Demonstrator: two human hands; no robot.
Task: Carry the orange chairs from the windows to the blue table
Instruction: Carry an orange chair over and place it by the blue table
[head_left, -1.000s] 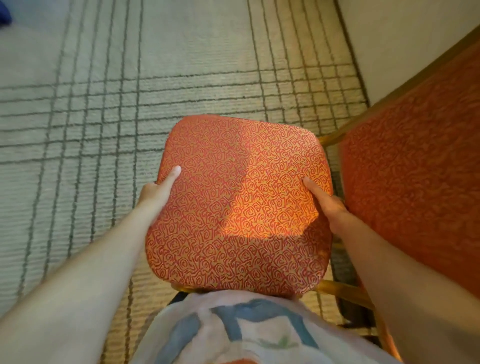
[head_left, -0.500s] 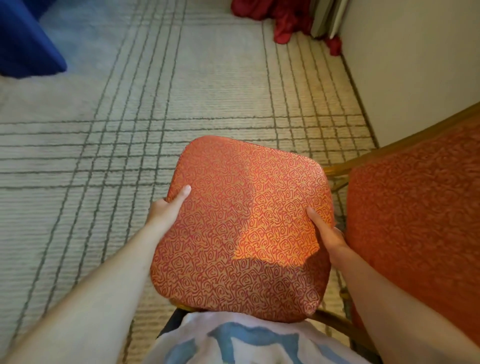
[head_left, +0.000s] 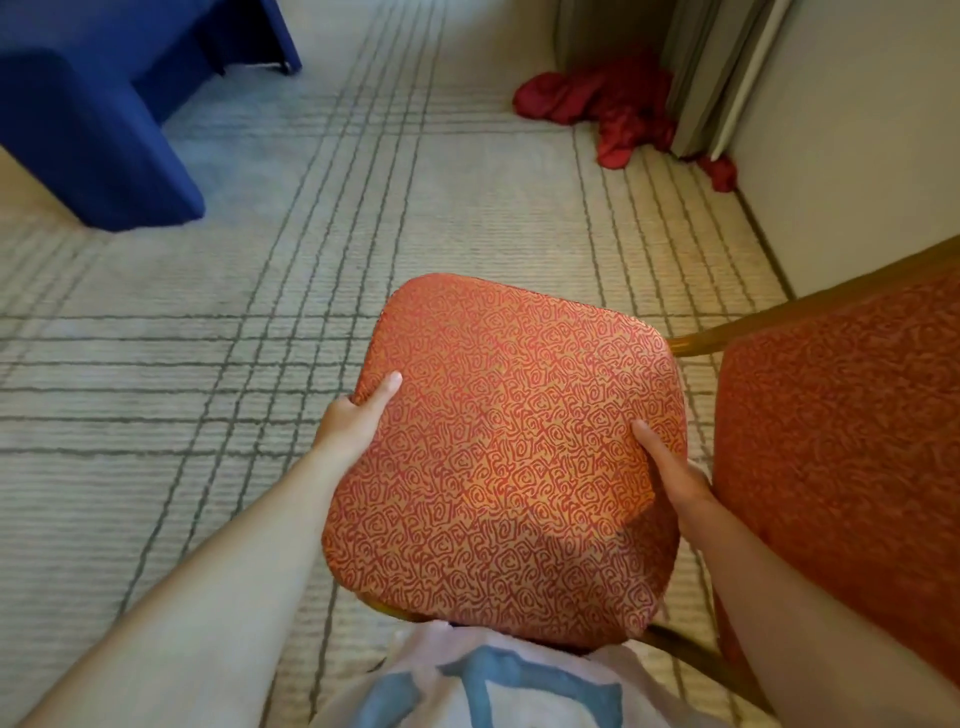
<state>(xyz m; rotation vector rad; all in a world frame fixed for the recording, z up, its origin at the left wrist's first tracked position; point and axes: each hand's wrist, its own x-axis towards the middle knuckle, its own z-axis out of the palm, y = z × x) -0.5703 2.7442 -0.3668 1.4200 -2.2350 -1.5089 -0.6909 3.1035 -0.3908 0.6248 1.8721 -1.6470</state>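
Carriage of one orange chair (head_left: 509, 457) is judged to be the step in hand: its patterned seat is gripped at both side edges and held close against the body, above the lined carpet (head_left: 208, 405). The left hand (head_left: 350, 423) is clamped on the left edge, with the thumb laid flat on the upholstery and the fingers wrapped under the rim, where they are hidden; the right hand (head_left: 670, 478) is set likewise on the right edge, thumb on top, fingers out of sight beneath. An orange backrest panel (head_left: 841, 441) in a wooden frame is seen just beside the right hand; whether it belongs to the held chair or to a second one cannot be told. Whether the legs are clear of the floor cannot be told either, since they are hidden under the seat. The blue table (head_left: 104, 130) is seen ahead and to the left, well apart from the chair, so the carry is judged far from finished. For the next move a turn to the left is called for, with both grips firm and the chair level; a red cloth (head_left: 613, 109) heaped by the wall (head_left: 857, 130) ahead on the right is best avoided
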